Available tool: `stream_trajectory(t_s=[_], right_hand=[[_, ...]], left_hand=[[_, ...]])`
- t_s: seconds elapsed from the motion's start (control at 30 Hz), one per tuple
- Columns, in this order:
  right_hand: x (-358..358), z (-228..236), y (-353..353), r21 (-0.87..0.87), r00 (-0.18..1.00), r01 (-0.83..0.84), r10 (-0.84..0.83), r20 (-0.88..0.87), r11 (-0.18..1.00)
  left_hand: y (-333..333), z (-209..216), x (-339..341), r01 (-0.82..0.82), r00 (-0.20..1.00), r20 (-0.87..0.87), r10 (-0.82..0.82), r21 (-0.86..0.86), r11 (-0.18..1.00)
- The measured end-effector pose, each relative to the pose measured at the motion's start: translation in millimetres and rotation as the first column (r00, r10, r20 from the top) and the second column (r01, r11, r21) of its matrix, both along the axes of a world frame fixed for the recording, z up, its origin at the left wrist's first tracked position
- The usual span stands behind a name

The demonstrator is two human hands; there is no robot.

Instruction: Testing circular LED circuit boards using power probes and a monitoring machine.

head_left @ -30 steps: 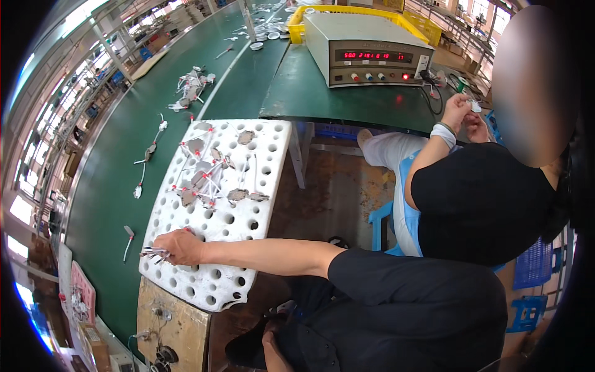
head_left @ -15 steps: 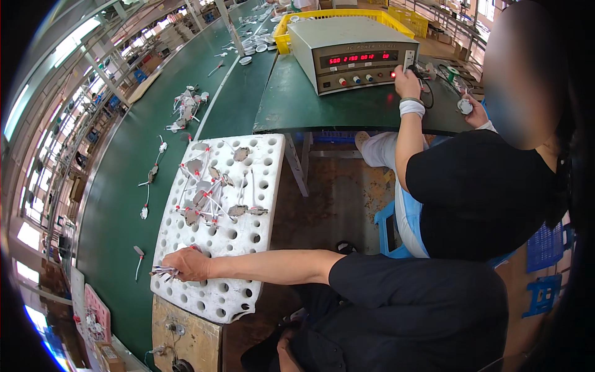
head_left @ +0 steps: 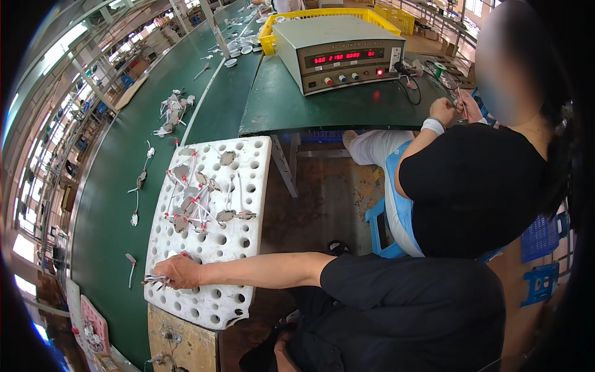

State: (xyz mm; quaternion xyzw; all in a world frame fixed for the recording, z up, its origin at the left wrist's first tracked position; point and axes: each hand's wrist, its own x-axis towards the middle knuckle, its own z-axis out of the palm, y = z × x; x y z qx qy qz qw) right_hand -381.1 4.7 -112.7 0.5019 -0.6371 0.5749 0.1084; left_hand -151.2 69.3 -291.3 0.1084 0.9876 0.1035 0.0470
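Observation:
My right hand (head_left: 178, 271) reaches across a white foam board (head_left: 214, 308) full of round holes. Its fingers are closed around a bundle of thin wires (head_left: 156, 281), whose ends stick out on the far left side of the fist. Beside it on the board lies a loose heap of small grey disc-shaped parts (head_left: 189, 204) with white leads and red connectors. Of my left arm only a strip of skin (head_left: 283, 354) shows at the lower edge, partly covered by the black clothing; the fingers of my left hand (head_left: 283, 354) are hidden.
A green conveyor belt (head_left: 111, 248) runs along the left, with wired parts (head_left: 173, 111) on it. A grey power supply box (head_left: 338, 53) with a red display stands on a green table. To the right sits a co-worker (head_left: 471, 186); a wooden panel (head_left: 186, 335) adjoins the board.
The whole view has shifted slightly. The co-worker's hand has left the power supply and come together with the other hand near the table edge. My right hand keeps its grip over the board.

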Motion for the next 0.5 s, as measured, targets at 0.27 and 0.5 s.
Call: stream_trajectory(t_s=[0.27,0.5], right_hand=[[2,2,3,-0.029,1.0,-0.016,0.017,0.018,0.999],[-1,0,2,-0.032,1.0,-0.001,0.002,0.009,0.999]], left_hand=[[4,-10,2,0.012,0.998,0.058,-0.014,0.02,1.0],[1,-17,-3,0.038,0.994,0.102,-0.04,0.025,0.999]])
